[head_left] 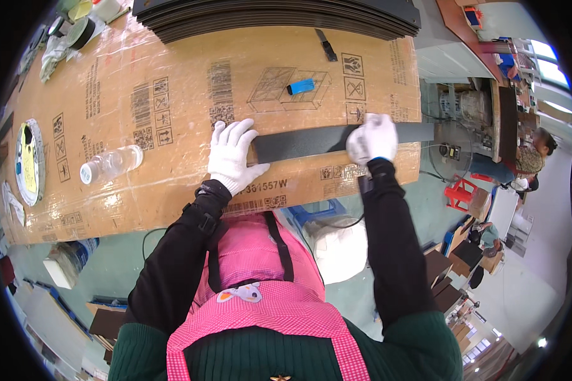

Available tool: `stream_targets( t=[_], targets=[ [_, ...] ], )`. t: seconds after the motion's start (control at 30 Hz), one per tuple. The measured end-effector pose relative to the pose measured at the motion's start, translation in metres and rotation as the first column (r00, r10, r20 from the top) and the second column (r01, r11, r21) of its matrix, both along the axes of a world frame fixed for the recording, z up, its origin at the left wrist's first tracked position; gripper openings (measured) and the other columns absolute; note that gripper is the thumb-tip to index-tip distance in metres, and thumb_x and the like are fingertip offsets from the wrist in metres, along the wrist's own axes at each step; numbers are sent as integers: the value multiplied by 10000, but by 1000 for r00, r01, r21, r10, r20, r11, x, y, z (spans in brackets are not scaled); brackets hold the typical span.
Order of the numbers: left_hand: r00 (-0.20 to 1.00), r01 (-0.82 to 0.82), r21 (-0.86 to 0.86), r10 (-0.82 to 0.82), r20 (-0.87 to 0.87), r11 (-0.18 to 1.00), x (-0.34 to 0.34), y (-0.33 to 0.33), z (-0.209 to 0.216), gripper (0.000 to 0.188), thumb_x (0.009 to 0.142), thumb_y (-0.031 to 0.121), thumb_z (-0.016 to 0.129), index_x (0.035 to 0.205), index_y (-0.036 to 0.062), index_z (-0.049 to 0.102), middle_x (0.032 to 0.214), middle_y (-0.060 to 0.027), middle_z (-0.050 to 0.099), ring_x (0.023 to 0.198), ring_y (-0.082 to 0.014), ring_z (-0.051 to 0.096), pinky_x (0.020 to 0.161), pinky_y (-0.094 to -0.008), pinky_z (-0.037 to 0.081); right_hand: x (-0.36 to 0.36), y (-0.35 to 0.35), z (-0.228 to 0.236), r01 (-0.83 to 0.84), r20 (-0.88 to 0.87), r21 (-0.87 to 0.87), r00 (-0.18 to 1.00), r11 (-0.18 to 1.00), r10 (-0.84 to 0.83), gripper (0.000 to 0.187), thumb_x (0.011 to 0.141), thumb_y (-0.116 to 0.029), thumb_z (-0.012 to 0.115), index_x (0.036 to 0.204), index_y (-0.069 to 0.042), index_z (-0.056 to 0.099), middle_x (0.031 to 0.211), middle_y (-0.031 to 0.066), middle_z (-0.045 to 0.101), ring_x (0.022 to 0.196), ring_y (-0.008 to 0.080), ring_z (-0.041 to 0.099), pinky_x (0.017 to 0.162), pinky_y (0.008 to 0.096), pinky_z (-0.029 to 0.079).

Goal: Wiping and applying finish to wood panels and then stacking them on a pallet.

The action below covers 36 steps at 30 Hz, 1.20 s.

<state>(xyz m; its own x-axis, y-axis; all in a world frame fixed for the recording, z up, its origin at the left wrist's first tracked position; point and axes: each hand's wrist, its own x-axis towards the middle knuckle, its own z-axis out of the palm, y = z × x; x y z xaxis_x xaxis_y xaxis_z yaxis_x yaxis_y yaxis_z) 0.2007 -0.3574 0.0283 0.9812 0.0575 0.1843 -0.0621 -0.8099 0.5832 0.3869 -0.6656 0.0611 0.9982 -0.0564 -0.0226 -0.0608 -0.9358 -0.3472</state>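
A long dark grey board [302,142] lies flat across the cardboard-covered table, its right end reaching past the table edge. My left hand [232,155], in a white glove, rests at the board's left end with its fingers spread and stretched out. In a matching glove, my right hand [373,140] is closed and pressed down on the board right of its middle. Whatever is inside those curled fingers is hidden. Beyond the board lie a small blue and black piece [300,86] and a black-handled utility knife [326,46].
Dark boards [279,19] are stacked along the table's far side. A clear plastic bottle [112,164] lies on its side at left, near a round lid-like tray [30,162]. A roll of tape [81,33] sits far left. Someone sits at the right beside a red stool [459,193].
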Motion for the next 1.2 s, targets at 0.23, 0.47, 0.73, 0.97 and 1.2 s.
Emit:
stream_targets(
  t=[0.23, 0.47, 0.73, 0.97, 1.2],
  targets=[
    [983, 172, 34, -174, 56, 984, -5, 18, 13, 676, 638, 270, 878, 1217, 31, 627, 1334, -128, 585, 1305, -344, 512, 1187, -575, 314, -108, 127, -30, -568, -1, -91, 821, 818, 571, 231, 920, -303, 545, 1009, -109, 633, 1055, 111, 625, 1022, 298, 608, 978, 645, 446],
    [966, 104, 183, -55, -251, 978, -144, 112, 39, 790, 544, 222, 913, 1251, 48, 607, 1324, -114, 584, 1288, -349, 526, 1171, -565, 339, -165, 210, 51, -655, -556, 227, 520, 720, 648, 272, 915, -186, 601, 1166, -118, 678, 1221, 114, 672, 1182, 308, 664, 980, 803, 344],
    [959, 101, 182, -47, -280, 978, -144, 111, 41, 826, 497, 187, 937, 1243, 51, 609, 1305, -112, 588, 1256, -369, 532, 1153, -563, 358, 36, -60, -20, 248, 11, -116, 969, 962, -248, 342, 959, -373, 633, 1038, -47, 700, 1006, 217, 729, 954, 404, 705, 847, 469, 554],
    [947, 72, 226, 5, -320, 971, -143, 98, 54, 943, 512, 257, 960, 1334, 49, 547, 1375, -154, 552, 1293, -409, 506, 1155, -564, 355, 10, -15, 23, -17, 360, -241, 927, 970, 106, 203, 884, -226, 570, 928, -84, 708, 929, 146, 694, 902, 316, 688, 786, 428, 561],
    [928, 166, 217, -78, -364, 962, -116, 77, 42, 968, 576, 285, 940, 1404, 46, 499, 1428, -177, 509, 1313, -422, 478, 1118, -530, 381, -184, 156, 4, -782, -108, 182, 586, 596, 803, 153, 813, -251, 632, 871, -183, 756, 959, 131, 696, 1047, 309, 612, 762, 507, 480]
  ],
)
